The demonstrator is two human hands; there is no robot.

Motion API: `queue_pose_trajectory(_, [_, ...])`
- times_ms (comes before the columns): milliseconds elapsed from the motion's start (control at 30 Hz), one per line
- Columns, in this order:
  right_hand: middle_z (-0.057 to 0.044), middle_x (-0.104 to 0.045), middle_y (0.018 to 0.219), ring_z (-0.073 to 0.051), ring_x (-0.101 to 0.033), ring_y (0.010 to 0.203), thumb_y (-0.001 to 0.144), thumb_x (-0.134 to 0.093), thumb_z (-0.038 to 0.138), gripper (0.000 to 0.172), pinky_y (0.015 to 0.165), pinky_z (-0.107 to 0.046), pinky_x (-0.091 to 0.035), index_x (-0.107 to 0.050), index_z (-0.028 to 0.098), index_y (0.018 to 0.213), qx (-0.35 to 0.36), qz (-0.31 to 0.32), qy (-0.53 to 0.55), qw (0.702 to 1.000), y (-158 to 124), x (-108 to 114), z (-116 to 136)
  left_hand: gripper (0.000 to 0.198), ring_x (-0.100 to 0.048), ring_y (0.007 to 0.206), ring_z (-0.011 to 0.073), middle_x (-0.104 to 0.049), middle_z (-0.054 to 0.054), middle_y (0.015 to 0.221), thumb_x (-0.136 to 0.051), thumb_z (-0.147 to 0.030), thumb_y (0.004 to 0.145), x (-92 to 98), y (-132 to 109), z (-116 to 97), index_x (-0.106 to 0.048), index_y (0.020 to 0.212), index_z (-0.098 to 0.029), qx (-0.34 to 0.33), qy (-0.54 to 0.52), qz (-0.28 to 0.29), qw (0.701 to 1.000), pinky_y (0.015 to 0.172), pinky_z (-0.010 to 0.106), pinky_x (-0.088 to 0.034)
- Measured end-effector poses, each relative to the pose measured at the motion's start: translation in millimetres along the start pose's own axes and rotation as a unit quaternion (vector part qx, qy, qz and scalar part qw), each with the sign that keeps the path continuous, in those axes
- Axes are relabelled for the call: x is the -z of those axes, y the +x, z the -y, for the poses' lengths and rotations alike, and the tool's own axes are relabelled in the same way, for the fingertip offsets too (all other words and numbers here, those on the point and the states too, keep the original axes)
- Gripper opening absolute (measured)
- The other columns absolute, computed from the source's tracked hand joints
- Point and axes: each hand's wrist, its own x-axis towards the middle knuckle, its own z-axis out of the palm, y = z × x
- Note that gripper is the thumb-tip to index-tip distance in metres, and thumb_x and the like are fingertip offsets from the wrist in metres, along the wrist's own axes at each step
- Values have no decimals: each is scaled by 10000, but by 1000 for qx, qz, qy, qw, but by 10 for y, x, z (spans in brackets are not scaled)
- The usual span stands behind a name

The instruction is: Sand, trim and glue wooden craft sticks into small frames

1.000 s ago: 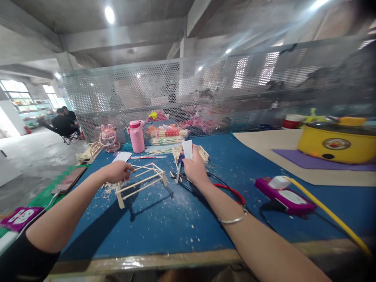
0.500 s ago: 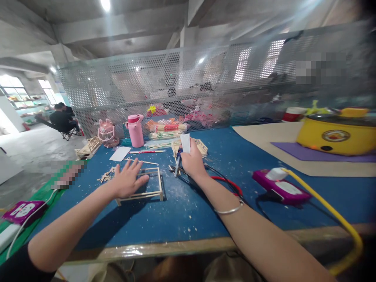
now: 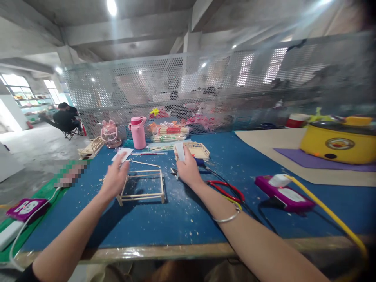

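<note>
The wooden stick frame (image 3: 141, 187) lies flat on the blue table cover (image 3: 176, 223), about in the middle of it, and all places here are given from this frame. The left hand (image 3: 115, 178) is open with the fingers spread, at the left end of the frame. I cannot tell if it touches the sticks or only hovers above them. The right hand (image 3: 188, 171) is just to the right of the frame. It is closed around a small white piece (image 3: 180, 152) that stands up out of the fist. A silver bracelet (image 3: 229, 218) is on this wrist.

Around the frame the cover is dusted with pale wood crumbs. Behind the frame stand a pink bottle (image 3: 137, 132) and a pink jar (image 3: 109, 136). A white paper (image 3: 122, 154) and a loose thin stick (image 3: 143, 163) lie between them and the frame. Behind the frame and to the right is a small wooden tray (image 3: 196, 149).

To the right of the frame runs a red cable (image 3: 226, 188). Further right is a magenta device (image 3: 284, 194) with a yellow hose (image 3: 323, 209), and far right a yellow pot (image 3: 337, 143) on a purple mat (image 3: 293, 158).

Behind all of this a perforated metal screen (image 3: 205, 94) closes the table. Far left of the frame, beyond the table, people (image 3: 63, 119) sit on a grey concrete floor near windows. The ceiling is bare concrete with beams and a round lamp (image 3: 111, 7).
</note>
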Motion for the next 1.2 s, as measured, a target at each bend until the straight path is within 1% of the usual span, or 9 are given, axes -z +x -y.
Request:
queue_pose_trajectory(67, [-121, -618, 1022, -234, -578, 950, 606, -384, 76, 583, 884, -401, -431, -474, 124, 1180, 2, -3, -7, 1000, 7, 13, -8, 462, -542, 1081, 247, -592, 147, 1152, -307, -457, 854, 96, 35, 179, -530, 1123, -154, 56, -93, -184, 977, 933, 422, -394])
queue_pose_trajectory(167, [-106, -623, 989, -231, -581, 928, 608, -391, 84, 572, 872, -399, -440, -486, 140, 1169, -1, -7, -13, 1000, 14, 28, -14, 363, -594, 910, 209, -642, 98, 950, -419, -440, 795, 155, 47, 379, -563, 970, -157, 103, -148, -232, 956, 830, 341, -453])
queue_pose_trajectory(367, [-138, -607, 1049, -237, -592, 934, 609, -392, 83, 594, 856, -390, -455, -453, 108, 1200, -26, 29, -12, 999, 1, 28, 13, 368, -560, 543, 128, -639, 46, 864, -486, -463, 756, 12, -68, 256, -549, 968, -168, 147, -145, -26, 978, 557, 268, -464])
queue_pose_trajectory(600, [-143, -578, 1141, -231, -595, 959, 601, -385, 66, 620, 840, -376, -478, -421, 115, 1218, -31, 66, -1, 997, 4, 8, 1, 449, -588, 490, 107, -604, 125, 1101, -516, -250, 737, -169, -123, 89, -437, 1172, -170, 174, -147, 68, 971, 417, 238, -448])
queue_pose_trajectory(667, [-145, -576, 1153, -228, -600, 959, 610, -385, 64, 619, 852, -375, -473, -418, 116, 1225, -32, 61, -12, 998, 6, 10, -9, 384, -633, 576, 147, -627, 128, 1076, -489, -275, 762, -158, -96, 85, -494, 1124, -150, 163, -100, 62, 980, 491, 272, -494])
queue_pose_trajectory(767, [-141, -579, 1159, -219, -599, 974, 619, -391, 61, 620, 892, -370, -451, -421, 116, 1236, -9, 68, -41, 997, -9, 11, 0, 409, -636, 920, 257, -624, 156, 1118, -454, -352, 791, -89, -73, 53, -557, 1112, -120, 119, -20, 45, 992, 800, 390, -491])
queue_pose_trajectory(867, [-132, -574, 1179, -211, -596, 983, 631, -398, 62, 616, 905, -365, -444, -421, 124, 1243, 25, 85, -58, 994, -36, 8, 25, 568, -304, 1312, 300, -393, 159, 1394, -373, -455, 828, -47, -116, -43, -454, 1278, -118, 2, 70, 97, 993, 1039, 475, -271])
queue_pose_trajectory(1000, [-132, -573, 1185, -217, -599, 975, 651, -405, 76, 596, 866, -366, -466, -421, 137, 1244, 23, 82, -56, 995, -50, 3, 34, 691, -142, 1365, 295, -219, 130, 1470, -289, -590, 828, -94, -215, -183, -327, 1372, -165, -74, 184, 257, 946, 1060, 561, -114])
queue_pose_trajectory(1200, [-130, -593, 1146, -226, -604, 949, 659, -420, 100, 567, 834, -373, -473, -440, 154, 1223, 16, 65, -49, 997, -22, 3, 6, 755, -154, 1357, 333, -189, 139, 1472, -243, -657, 808, -68, -197, -260, -288, 1390, -179, -64, 212, 285, 932, 1021, 638, -64])
